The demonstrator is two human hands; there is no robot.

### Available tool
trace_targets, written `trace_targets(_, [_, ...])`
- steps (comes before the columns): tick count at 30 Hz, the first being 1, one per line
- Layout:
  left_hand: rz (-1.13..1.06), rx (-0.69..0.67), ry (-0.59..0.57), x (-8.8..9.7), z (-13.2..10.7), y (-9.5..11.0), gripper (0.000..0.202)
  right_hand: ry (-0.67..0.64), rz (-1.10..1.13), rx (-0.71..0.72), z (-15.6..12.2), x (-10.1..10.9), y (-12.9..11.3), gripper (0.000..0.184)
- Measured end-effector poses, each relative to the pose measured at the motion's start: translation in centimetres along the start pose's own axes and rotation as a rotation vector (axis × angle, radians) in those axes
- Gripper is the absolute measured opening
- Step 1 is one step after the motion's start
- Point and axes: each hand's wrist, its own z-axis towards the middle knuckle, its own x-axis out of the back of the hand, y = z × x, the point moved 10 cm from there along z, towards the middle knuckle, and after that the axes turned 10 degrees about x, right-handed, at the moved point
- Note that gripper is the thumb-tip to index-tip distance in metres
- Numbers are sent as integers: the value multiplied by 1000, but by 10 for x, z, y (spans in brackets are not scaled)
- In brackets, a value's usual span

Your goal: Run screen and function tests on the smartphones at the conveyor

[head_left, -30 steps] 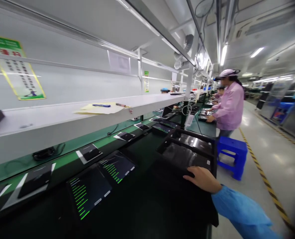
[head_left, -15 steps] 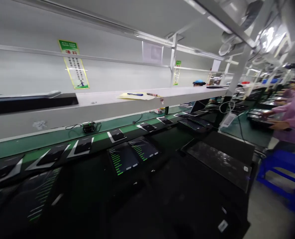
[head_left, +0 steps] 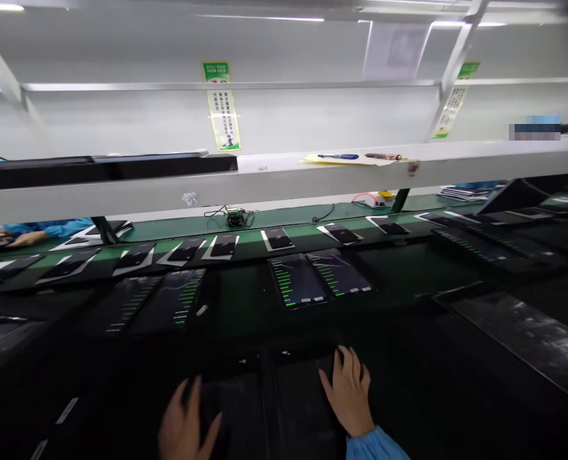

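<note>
Two dark flat panels like tablets lie side by side at the bottom centre of the head view, their edges faint on the black surface. Fingers spread, my left hand (head_left: pixel 185 425) is at the outer edge of the left dark tablet (head_left: pixel 243 409); whether it touches is hard to tell. My right hand (head_left: pixel 351 391), in a blue sleeve, lies over the top right edge of the right dark tablet (head_left: pixel 300 399) with thumb and fingers apart. Just beyond, two tablets (head_left: pixel 299 281) show rows of green bars and small white labels.
Several dark devices on white sheets (head_left: pixel 278 239) line the green strip behind. More tablets with green bars (head_left: pixel 166 297) lie left. A white shelf (head_left: pixel 274 182) crosses above with pens (head_left: pixel 338 156). Another person's hands (head_left: pixel 27 239) show at far left. A clear-topped panel (head_left: pixel 518 332) lies right.
The view has swung left to face the bench squarely. Both my hands have come into view over the two dark tablets. The blue stool and pink-clothed person at right have left the view.
</note>
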Motion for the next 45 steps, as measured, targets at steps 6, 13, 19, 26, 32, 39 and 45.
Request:
trace_targets(6, [100, -144, -254, -95, 22, 69, 37, -54, 66, -99, 3, -5, 14, 58])
trace_targets(13, [87, -107, -246, -106, 27, 68, 23, -90, 155, -193, 5, -10, 22, 49])
trace_targets(19, [64, -112, -274, -108, 23, 70, 20, -64, 176, -214, 0, -6, 22, 53])
trace_targets(26, [11, -87, -361, -103, 26, 73, 26, -112, 200, -275, -1, -8, 25, 58])
trace_targets(32, [-59, -149, -465, -73, 34, 32, 47, -204, 285, -192, -5, -12, 24, 71])
trace_targets(39, [5, -88, -227, -6, -12, -71, 89, -256, 275, 140, -49, 1, 12, 108])
trace_targets(45, [-74, -11, -304, 8, -56, -92, 121, -261, 140, 328, -79, 20, -12, 128])
